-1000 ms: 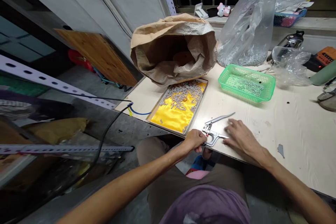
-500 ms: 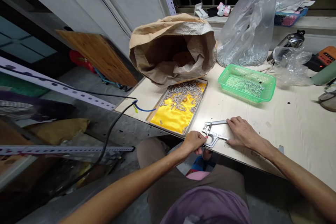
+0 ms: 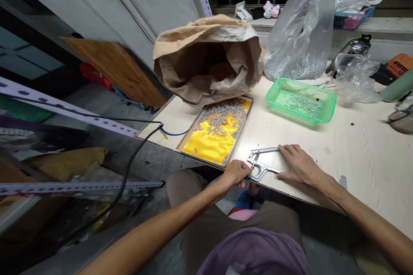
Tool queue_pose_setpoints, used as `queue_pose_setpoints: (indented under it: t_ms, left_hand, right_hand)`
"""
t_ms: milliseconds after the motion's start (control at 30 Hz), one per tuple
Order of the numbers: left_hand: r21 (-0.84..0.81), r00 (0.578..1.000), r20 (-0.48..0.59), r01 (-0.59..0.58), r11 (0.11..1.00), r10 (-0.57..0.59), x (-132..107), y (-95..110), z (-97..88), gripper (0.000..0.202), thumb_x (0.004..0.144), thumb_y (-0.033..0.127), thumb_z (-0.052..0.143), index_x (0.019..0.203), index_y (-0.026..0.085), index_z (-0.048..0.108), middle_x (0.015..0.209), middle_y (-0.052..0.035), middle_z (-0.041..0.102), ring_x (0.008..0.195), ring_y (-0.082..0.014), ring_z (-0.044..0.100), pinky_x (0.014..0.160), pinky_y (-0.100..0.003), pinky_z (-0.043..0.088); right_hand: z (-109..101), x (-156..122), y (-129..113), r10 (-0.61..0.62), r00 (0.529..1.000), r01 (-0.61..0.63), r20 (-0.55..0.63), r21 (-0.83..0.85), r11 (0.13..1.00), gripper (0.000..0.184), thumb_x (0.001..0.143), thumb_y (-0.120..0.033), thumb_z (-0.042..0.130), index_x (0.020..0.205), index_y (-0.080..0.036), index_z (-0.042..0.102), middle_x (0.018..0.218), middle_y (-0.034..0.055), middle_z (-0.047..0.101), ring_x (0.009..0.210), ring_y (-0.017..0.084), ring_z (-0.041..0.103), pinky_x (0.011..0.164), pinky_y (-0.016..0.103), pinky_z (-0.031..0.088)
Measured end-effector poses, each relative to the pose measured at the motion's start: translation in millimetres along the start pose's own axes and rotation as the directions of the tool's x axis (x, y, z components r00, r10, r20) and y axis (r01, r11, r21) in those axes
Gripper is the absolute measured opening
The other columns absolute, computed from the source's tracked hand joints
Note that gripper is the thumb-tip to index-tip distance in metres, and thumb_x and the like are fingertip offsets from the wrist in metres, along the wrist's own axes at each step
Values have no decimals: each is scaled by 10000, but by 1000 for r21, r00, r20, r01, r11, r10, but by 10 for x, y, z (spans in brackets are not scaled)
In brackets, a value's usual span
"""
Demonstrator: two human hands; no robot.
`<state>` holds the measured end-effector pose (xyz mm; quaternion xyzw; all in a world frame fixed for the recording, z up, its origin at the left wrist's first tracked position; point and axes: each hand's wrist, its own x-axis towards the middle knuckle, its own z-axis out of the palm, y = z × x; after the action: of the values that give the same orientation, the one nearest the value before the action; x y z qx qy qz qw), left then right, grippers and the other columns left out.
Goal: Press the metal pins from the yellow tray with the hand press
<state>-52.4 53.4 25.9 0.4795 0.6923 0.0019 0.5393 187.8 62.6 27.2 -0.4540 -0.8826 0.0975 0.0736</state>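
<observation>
A metal hand press plier [image 3: 262, 164] lies at the near edge of the pale table [image 3: 355, 154]. My left hand [image 3: 236, 172] is closed in a pinch at the tool's jaw end, on something too small to make out. My right hand [image 3: 298, 164] grips the two handles and holds them squeezed together. Just left of the tool sits a shallow tray [image 3: 237, 139] lined with yellow cloth and strewn with several small metal pins.
A green plastic basket [image 3: 324, 116] with more pins stands behind the tool. A large open brown paper sack [image 3: 208, 58] and clear plastic bags [image 3: 301, 30] of pins stand further back. A black cable [image 3: 129, 163] hangs off the table's left edge.
One second ago the plier's upper handle stood raised with my right hand flat beside it. My right hand has since pressed the handle down and keeps it squeezed. The left hand stayed at the jaw.
</observation>
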Motion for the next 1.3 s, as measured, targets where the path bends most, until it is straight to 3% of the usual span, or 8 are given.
queue_pose_setpoints:
  t_ms: [400, 533, 667, 767, 867, 1033, 1233, 1300]
  left_hand:
    - [-83, 1000, 8, 10, 997, -10, -114, 57, -19, 198, 832, 224, 494, 669, 142, 574, 323, 65, 443, 319, -88, 438, 407, -170, 335]
    - [124, 991, -75, -98, 987, 108, -216, 14, -13, 204, 871, 279, 491, 783, 130, 600, 497, 18, 556, 414, -107, 511, 466, -202, 395]
    - [616, 765, -195, -392, 683, 614, -261, 5, 113, 202, 873, 293, 533, 1021, 160, 570, 963, -82, 629, 875, -204, 608, 711, -293, 489]
    - [760, 589, 24, -536, 368, 808, -124, 141, 219, 431, 832, 318, 614, 1205, 163, 462, 1208, -127, 549, 1129, -262, 500, 884, -374, 461]
    - [749, 505, 220, -636, 187, 835, 70, 334, 240, 602, 794, 327, 668, 1289, 147, 376, 1301, -145, 484, 1189, -277, 445, 948, -394, 418]
    - [720, 518, 361, -683, 121, 776, 193, 503, 170, 494, 784, 374, 677, 1181, 156, 478, 1082, -95, 563, 991, -243, 505, 808, -355, 447]
    - [765, 627, 258, -597, 241, 735, 235, 576, 249, 243, 849, 403, 593, 942, 179, 612, 939, -60, 583, 959, -224, 496, 727, -306, 425]
    - [766, 642, 222, -580, 276, 734, 286, 622, 263, 242, 879, 401, 547, 880, 172, 627, 917, -66, 591, 966, -228, 503, 728, -310, 429]
  right_hand:
    - [52, -28, -8, -9, 1000, 9, 3, -22, 1000, 838, 639, -532, 714, 1270, -58, 431, 1156, 197, 543, 1037, 333, 484, 879, 456, 444]
    - [31, -19, -91, 9, 999, -9, 49, -2, 1000, 620, 688, -405, 703, 1181, -91, 497, 1041, 150, 571, 934, 281, 503, 795, 398, 465]
    - [36, -52, -175, 25, 999, -26, 40, 37, 999, 368, 754, -271, 634, 1083, -140, 534, 967, 111, 566, 898, 250, 501, 759, 364, 455]
    - [38, -69, -205, 44, 999, -45, 30, 50, 998, 367, 749, -253, 633, 1090, -163, 530, 962, 99, 561, 895, 249, 501, 753, 374, 454]
    - [19, -82, -233, 76, 996, -79, 53, 48, 996, 459, 721, -335, 678, 1120, -168, 522, 971, 97, 562, 898, 256, 505, 751, 386, 459]
    - [-7, -121, -291, 232, 972, -231, 47, -30, 973, 498, 707, -406, 715, 1102, -161, 537, 992, 111, 572, 896, 266, 508, 709, 370, 455]
    - [85, -54, -243, 195, 981, -193, 6, -108, 975, 66, 866, -244, 551, 877, -193, 593, 810, 58, 572, 814, 211, 522, 683, 316, 411]
    - [118, -6, -212, 202, 979, -202, -15, -118, 972, 164, 906, -240, 480, 783, -203, 583, 754, 49, 562, 771, 199, 522, 666, 309, 396]
